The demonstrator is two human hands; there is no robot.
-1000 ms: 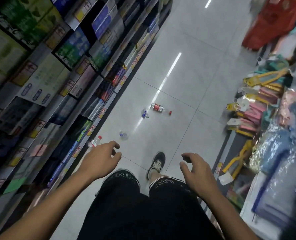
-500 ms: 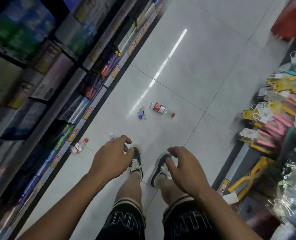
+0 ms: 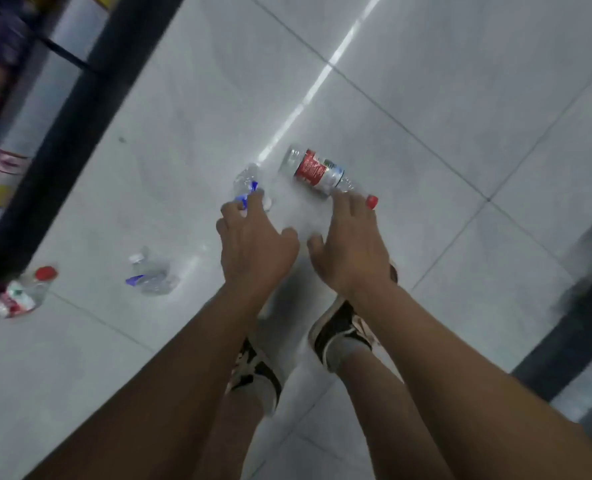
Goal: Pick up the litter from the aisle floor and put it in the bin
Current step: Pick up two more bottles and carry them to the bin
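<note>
- Left hand (image 3: 256, 247) reaches over the crushed bottle (image 3: 249, 185), fingers spread at its blue label, not yet closed on it
- Right hand (image 3: 353, 247) hovers, fingers loose, at the neck of the red bottle (image 3: 317, 171)
- A careless touch could roll the round bottle away across the tiles (image 3: 426, 81)
- Two more bottles lie to the left; no bin in sight

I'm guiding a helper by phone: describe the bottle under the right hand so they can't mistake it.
On the grey tiled aisle floor, look just beyond the right hand. The bottle lies on its side there. Unlike the crushed blue-labelled bottles nearby, it is uncrushed with a red label and red cap.
</note>
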